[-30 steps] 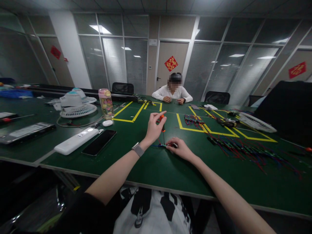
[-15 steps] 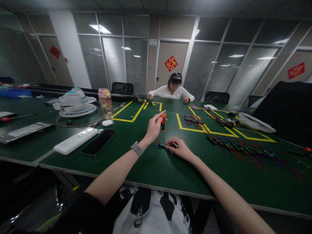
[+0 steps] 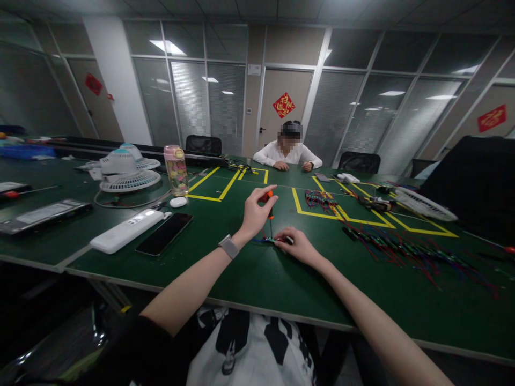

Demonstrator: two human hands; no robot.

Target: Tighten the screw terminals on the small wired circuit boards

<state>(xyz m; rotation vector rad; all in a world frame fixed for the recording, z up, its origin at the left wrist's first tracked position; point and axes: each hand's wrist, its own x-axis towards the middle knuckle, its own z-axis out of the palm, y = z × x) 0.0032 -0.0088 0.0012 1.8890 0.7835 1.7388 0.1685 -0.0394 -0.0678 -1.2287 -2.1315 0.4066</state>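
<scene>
My left hand (image 3: 255,213) is closed round the orange handle of a small screwdriver (image 3: 269,206) that stands upright, tip down. Its tip meets a small wired part (image 3: 269,240) with blue and red leads lying on the green table (image 3: 257,273). My right hand (image 3: 298,245) rests on the table just right of the tip, fingers pinched on that part. A grey watch sits on my left wrist.
A phone (image 3: 164,240), a white remote (image 3: 125,230), an earbud case (image 3: 177,202), a pink bottle (image 3: 176,170) and white fans (image 3: 124,171) lie to the left. Piles of wired parts (image 3: 402,249) spread at right. Another person (image 3: 288,153) sits across the table.
My left fingers have turned and closed further round the screwdriver handle. My right hand has stayed in place. The person opposite moved their hands on the table.
</scene>
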